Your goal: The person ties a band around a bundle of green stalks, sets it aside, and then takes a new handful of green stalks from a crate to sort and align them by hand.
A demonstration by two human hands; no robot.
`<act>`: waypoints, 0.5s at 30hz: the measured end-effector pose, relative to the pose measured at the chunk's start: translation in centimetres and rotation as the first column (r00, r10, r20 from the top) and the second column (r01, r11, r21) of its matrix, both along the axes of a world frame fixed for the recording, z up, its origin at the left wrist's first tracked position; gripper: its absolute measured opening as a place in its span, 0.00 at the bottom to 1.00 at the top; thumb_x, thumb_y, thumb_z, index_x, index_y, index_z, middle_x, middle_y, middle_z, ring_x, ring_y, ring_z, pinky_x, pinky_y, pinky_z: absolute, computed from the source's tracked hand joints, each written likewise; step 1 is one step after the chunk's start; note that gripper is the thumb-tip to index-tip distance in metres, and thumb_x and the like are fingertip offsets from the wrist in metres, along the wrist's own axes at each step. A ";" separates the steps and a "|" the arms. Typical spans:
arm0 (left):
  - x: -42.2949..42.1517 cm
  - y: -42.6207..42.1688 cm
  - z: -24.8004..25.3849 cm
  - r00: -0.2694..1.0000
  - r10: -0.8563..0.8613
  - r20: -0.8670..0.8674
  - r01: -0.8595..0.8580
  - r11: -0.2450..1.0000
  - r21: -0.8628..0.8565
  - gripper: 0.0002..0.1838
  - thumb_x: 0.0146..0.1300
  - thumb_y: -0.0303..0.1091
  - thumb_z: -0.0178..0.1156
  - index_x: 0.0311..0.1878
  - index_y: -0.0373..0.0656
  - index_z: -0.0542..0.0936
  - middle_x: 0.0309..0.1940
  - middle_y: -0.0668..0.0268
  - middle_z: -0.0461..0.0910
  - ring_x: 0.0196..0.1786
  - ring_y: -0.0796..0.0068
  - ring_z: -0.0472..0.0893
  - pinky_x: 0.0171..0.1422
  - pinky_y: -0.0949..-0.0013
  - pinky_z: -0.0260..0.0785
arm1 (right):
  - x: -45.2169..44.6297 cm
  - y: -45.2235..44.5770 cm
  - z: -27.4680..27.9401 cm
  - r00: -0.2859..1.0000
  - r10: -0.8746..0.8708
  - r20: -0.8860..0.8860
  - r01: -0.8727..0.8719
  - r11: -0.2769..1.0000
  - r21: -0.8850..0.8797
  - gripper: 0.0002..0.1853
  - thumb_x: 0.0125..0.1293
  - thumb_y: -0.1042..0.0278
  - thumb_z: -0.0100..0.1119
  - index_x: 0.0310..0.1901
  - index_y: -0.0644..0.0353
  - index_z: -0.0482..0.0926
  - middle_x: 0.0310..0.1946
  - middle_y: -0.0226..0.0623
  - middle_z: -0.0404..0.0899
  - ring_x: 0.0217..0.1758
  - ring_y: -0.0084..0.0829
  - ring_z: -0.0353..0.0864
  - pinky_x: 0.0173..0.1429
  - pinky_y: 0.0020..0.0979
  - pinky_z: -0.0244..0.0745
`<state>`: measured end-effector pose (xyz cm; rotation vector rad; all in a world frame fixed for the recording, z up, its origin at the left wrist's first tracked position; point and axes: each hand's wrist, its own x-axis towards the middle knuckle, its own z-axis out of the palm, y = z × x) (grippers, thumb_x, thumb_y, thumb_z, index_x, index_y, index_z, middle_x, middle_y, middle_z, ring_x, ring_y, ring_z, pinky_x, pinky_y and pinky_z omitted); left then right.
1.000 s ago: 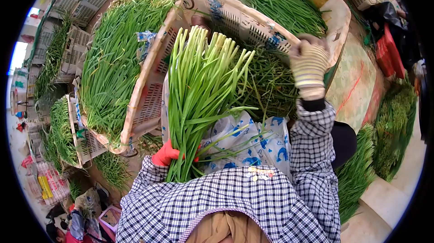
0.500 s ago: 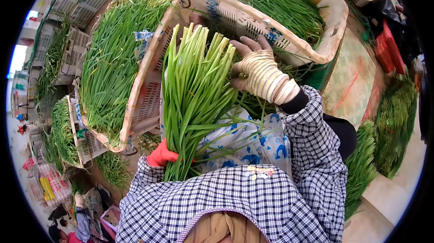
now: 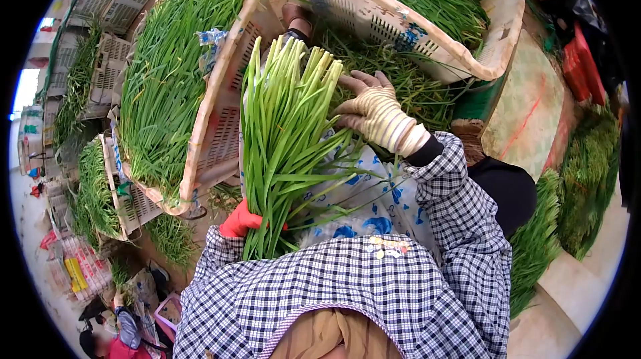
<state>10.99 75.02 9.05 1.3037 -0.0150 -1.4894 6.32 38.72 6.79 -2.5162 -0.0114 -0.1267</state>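
A bunch of garlic chives [image 3: 284, 118] lies over my lap, its pale cut ends pointing away from me and its green leaves towards my body. My left hand [image 3: 241, 221], in a red glove, is closed round the leafy part at the lower left. At the right side of the stems is my right hand [image 3: 379, 110], in a striped glove with grey fingers. Those fingers are stretched and apart, the tips at the edge of the bunch; whether they press on it I cannot tell. Under the bunch is a blue-patterned plastic apron [image 3: 380, 209].
A crate [image 3: 200, 148] heaped with chives stands at the left, and another crate [image 3: 427, 45] with chives at the far side. Loose greens [image 3: 407, 82] lie on the floor between. More chives [image 3: 584, 178] are at the right. Another person [image 3: 127, 339] is at the lower left.
My right hand has shifted slightly left and down beside the stems. The view has tilted a little, showing more loose greens and a foot beyond the bunch. My left hand keeps its hold.
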 end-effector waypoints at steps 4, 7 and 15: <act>-0.3 -0.1 0.0 0.995 0.079 -0.067 -0.079 0.997 0.002 0.34 0.44 0.28 0.73 0.58 0.33 0.74 0.46 0.57 0.81 0.42 0.65 0.84 0.48 0.61 0.79 | 0.2 -0.5 -0.4 1.000 0.011 0.009 -0.012 0.999 0.038 0.09 0.55 0.53 0.67 0.37 0.40 0.88 0.61 0.30 0.75 0.69 0.40 0.63 0.75 0.53 0.42; -0.2 -0.5 0.1 0.993 0.070 -0.100 -0.072 0.997 -0.015 0.35 0.44 0.28 0.72 0.59 0.33 0.74 0.47 0.57 0.81 0.43 0.65 0.84 0.48 0.62 0.79 | 0.5 -0.8 -0.3 0.996 -0.050 0.078 0.054 0.997 -0.049 0.08 0.54 0.54 0.66 0.33 0.44 0.87 0.56 0.28 0.78 0.66 0.40 0.67 0.74 0.55 0.43; -0.7 0.7 -2.1 0.992 0.083 -0.090 -0.086 0.996 -0.024 0.36 0.44 0.26 0.72 0.61 0.35 0.72 0.50 0.56 0.80 0.45 0.62 0.83 0.50 0.56 0.79 | -0.3 -2.1 0.9 0.878 -0.478 0.012 0.419 0.783 0.460 0.06 0.59 0.68 0.61 0.35 0.59 0.84 0.35 0.31 0.83 0.41 0.29 0.79 0.55 0.33 0.71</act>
